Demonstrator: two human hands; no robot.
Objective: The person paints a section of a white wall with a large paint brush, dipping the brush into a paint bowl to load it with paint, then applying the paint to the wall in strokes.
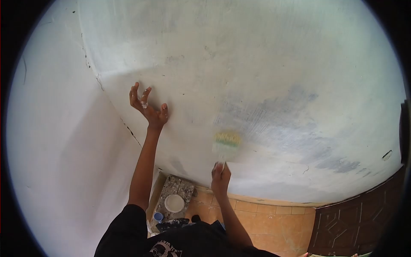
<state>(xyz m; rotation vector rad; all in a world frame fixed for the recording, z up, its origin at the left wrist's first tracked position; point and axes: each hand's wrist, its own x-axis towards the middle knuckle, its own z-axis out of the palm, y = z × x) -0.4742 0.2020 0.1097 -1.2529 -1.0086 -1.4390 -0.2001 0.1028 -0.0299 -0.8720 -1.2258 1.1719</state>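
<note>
My right hand (220, 175) is closed around the handle of a wide paint brush (227, 143), whose yellow and green bristles point up against the wall (192, 90). Over on the left, my left hand (150, 107) is raised close to the wall, fingers apart and curled, with white paint on them. It holds nothing. Whether its fingertips touch the wall cannot be made out. Grey-blue patches and streaks show on the whitish wall to the right of the brush.
Below, a paint-spotted bench (187, 188) holds a round white container (174, 203) and a blue cup (158, 216). A cracked corner line runs down the left. Orange floor tiles (269, 222) and a dark carved door (355, 218) are at the lower right.
</note>
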